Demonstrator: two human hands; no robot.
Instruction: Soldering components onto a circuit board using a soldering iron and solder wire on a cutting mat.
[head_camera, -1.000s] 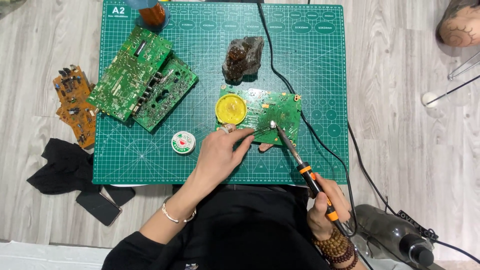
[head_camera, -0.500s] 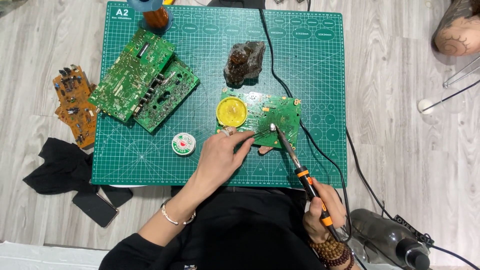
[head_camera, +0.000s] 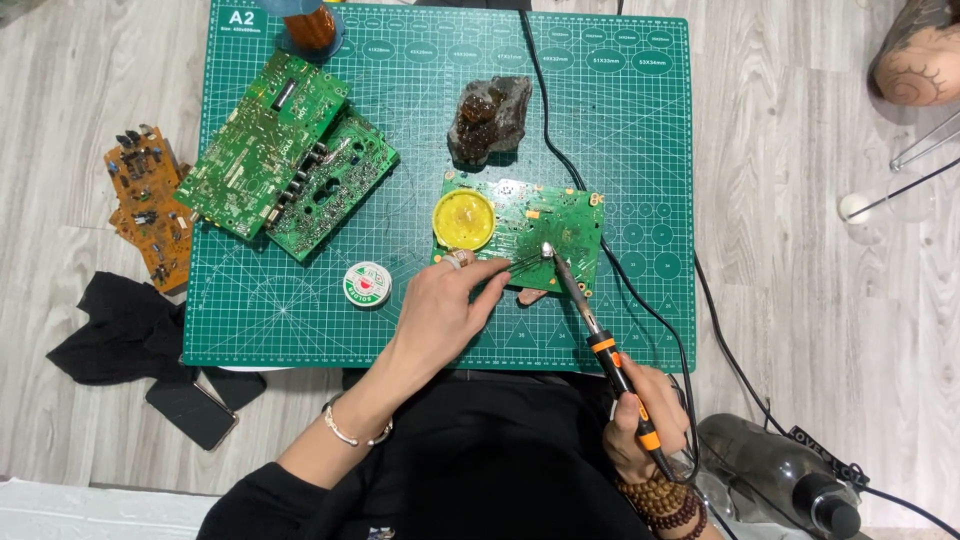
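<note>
- Right hand (head_camera: 640, 425) is clenched round the orange-and-black handle of a soldering iron (head_camera: 590, 325), its tip touching the small green circuit board (head_camera: 565, 225) on the green cutting mat (head_camera: 620, 120).
- Left hand (head_camera: 445, 305) pinches a thin solder wire (head_camera: 522, 263) at that tip.
- Round yellow tin (head_camera: 464, 219) lies on the board's left end.
- Round white-and-green solder reel (head_camera: 367, 284) sits just left of the left hand.
- White label (head_camera: 242, 18) marks the mat's top-left corner.
</note>
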